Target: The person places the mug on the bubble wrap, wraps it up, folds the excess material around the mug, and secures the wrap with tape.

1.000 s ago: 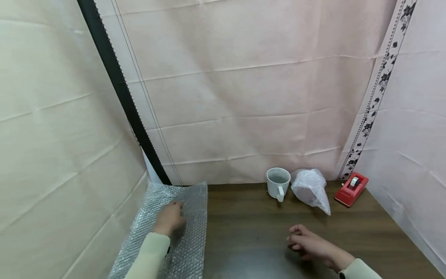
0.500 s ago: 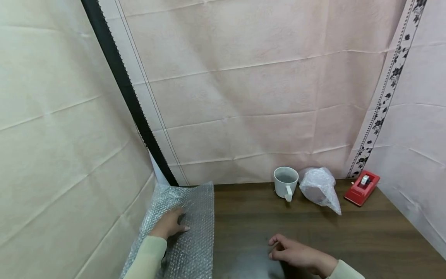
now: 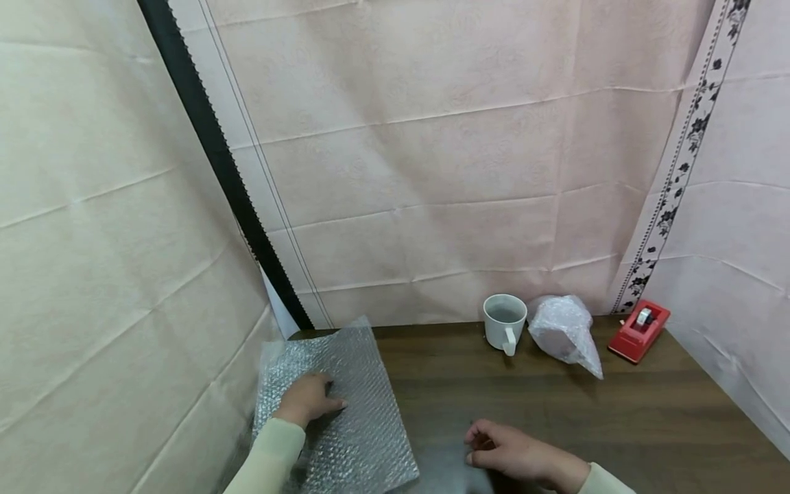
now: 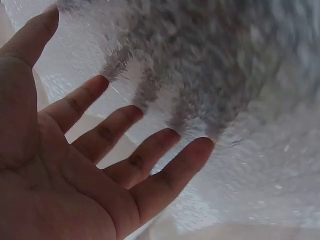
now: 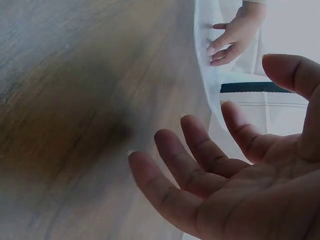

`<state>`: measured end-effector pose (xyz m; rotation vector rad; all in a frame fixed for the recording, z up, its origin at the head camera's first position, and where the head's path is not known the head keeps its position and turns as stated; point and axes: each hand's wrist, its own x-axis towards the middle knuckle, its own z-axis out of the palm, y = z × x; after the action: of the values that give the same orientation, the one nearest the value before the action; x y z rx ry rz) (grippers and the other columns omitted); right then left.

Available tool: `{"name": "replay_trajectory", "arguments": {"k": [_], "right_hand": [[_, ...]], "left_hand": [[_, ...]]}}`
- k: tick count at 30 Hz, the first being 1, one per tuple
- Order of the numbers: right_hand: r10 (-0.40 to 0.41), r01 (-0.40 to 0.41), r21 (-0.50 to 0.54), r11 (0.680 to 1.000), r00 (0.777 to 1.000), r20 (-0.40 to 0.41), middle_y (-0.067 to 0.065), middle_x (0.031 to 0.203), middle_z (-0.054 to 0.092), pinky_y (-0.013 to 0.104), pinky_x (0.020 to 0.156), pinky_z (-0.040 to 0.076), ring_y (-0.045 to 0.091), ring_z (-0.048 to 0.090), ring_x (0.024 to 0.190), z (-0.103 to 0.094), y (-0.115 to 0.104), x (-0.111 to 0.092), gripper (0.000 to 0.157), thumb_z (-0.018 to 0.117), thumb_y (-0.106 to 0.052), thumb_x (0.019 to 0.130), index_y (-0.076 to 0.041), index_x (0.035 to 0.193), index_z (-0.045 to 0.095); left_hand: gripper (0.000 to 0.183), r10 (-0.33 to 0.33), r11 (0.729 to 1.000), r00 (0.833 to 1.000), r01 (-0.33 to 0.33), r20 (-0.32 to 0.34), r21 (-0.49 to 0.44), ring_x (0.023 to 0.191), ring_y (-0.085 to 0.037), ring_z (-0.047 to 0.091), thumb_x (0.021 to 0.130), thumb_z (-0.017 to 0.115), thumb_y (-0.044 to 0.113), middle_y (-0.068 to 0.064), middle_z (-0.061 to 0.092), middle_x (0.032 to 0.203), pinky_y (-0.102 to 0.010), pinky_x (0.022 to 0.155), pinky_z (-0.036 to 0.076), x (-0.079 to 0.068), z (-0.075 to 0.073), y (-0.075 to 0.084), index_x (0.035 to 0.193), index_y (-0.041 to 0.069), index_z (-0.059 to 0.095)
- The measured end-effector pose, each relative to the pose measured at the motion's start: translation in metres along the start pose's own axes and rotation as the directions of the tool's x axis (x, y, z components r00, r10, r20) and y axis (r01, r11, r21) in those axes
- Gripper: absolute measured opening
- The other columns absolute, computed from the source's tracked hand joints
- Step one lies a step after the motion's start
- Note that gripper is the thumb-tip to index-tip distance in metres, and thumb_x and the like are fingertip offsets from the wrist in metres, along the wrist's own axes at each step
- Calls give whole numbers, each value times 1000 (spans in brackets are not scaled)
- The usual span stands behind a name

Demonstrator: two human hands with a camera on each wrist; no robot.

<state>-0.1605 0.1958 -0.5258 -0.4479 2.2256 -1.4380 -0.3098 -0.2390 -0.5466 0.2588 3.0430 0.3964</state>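
- Spread apart and nearly straight on the left hand [image 3: 308, 399], with tips meeting the bubble wrap sheet [image 3: 373, 436].
- Apart and loosely bent on the right hand [image 3: 521, 453], hovering over the table [image 3: 444, 384] right of the sheet.
- Laid on the table beneath the left hand, with right edge slanting across wood and far corner poking up before the back cloth [image 3: 463, 171].
- Tight on the sheet's left, along the side cloth [image 3: 123, 261]; roomier on its right.
- Set beyond the sheet, rightward in order: mug [image 3: 503, 326], wrapped bundle [image 3: 564, 336], red tape dispenser [image 3: 636, 336].

2 dim wrist views; glare on tabletop [image 3: 435, 405].
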Motion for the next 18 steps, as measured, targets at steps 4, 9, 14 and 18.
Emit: {"name": "replay_trajectory", "arguments": {"k": [4, 9, 14, 18], "right_hand": [[-57, 58, -91, 994, 998, 9, 17, 131, 76, 35, 92, 57, 17, 71, 114, -1, 4, 1, 29, 75, -25, 107, -2, 124, 71], [-36, 30, -192, 981, 999, -28, 22, 140, 75, 44, 95, 62, 29, 76, 116, -2, 3, 5, 34, 76, -26, 106, -3, 130, 75], [-37, 7, -289, 957, 995, -98, 20, 137, 76, 51, 99, 62, 44, 75, 120, 2, -2, 6, 38, 78, -24, 103, -1, 134, 75], [-24, -35, -364, 931, 987, -158, 14, 135, 74, 58, 102, 60, 39, 72, 123, 4, -3, 9, 42, 83, -29, 101, -6, 135, 76]], "left_hand": [[71, 4, 1000, 1000, -4, 22, 0, 132, -49, 72, 90, 94, 44, -26, 77, 141, -65, 112, 60, -3, -2, 13, 140, -2, 75], [61, 26, 999, 998, -28, 61, 29, 112, -42, 78, 87, 94, 39, -22, 82, 123, -58, 102, 65, -9, -9, 29, 129, -2, 79], [38, 10, 998, 995, -17, 104, 60, 78, -27, 68, 82, 97, 36, -11, 77, 87, -46, 77, 64, -16, -11, 49, 91, 4, 79], [42, 8, 995, 993, -20, 119, 102, 69, -22, 61, 79, 100, 41, -5, 71, 75, -42, 69, 60, -20, -11, 63, 77, 8, 74]]}}
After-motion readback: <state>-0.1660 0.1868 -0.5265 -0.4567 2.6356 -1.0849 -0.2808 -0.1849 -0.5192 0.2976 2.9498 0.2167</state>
